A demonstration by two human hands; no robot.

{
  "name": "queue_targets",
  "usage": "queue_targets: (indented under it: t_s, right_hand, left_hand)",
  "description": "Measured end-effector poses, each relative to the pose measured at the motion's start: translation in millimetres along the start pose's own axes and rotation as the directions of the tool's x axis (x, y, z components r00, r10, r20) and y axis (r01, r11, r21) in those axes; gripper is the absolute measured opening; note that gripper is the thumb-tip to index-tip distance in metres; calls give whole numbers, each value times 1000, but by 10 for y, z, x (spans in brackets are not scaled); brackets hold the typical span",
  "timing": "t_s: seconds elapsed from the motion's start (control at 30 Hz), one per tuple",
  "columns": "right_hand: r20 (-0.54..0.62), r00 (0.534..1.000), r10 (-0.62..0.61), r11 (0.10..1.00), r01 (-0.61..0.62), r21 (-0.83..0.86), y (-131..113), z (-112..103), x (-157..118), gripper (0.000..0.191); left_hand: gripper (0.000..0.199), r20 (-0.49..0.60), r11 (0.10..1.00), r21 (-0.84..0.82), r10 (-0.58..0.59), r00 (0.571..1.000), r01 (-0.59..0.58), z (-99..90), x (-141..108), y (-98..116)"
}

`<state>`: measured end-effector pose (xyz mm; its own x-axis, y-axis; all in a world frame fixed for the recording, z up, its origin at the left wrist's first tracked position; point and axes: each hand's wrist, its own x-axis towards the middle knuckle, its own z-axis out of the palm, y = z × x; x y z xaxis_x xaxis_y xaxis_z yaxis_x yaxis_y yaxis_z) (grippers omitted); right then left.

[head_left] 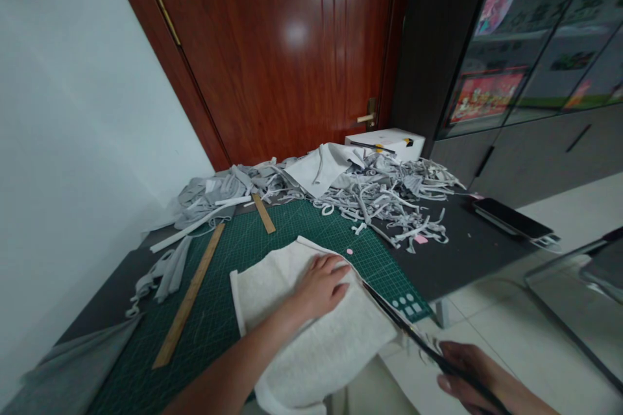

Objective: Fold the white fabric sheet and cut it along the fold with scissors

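Note:
A piece of off-white cloth [335, 343] lies over the front of the green cutting mat [292, 220] and hangs past the table's near edge. Pressed flat on it, near its right edge, is my left hand [321, 285], fingers spread a little and holding nothing. My right hand [467, 369] grips long dark scissors [413, 334] off the table's right front. Their blades lie along the cloth's right edge, tips close to my left fingers. A narrow strip of cloth hangs beside the blades. The handles are partly hidden by my hand.
Wooden rulers [189, 298] [263, 213] lie on the mat. Grey-white fabric scraps [389, 191] heap along the back, with a white box [406, 146] behind. A black phone [513, 219] rests at the table's right edge. Grey cloth [78, 373] lies front left; a chair [574, 272] stands right.

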<state>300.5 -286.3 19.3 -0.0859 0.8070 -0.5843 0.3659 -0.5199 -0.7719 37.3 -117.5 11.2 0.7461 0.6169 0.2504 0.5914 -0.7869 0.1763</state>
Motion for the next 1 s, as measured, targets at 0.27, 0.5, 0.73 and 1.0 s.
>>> queue_targets:
  t_s: [0.27,0.5,0.73,1.0]
  right_hand:
    - [60,998,-31,999,29,34,8,-25,93,65]
    - [107,992,-62,998,63,-3,12,-46,117,57]
    - [108,992,-65,998,65,1,-11,-64,140,55]
    - [75,996,-40,999,39,13,-68,-13,158,58]
  left_hand:
    - [46,17,999,28,-19,1000,18,17,-79,102]
    - [46,35,995,-87,-45,998,48,-4,-99,169]
    - [45,43,979,-201,45,998,-36,-13,52,-141]
    - [39,32,986,-114,128,991,-123,-68,87,-182]
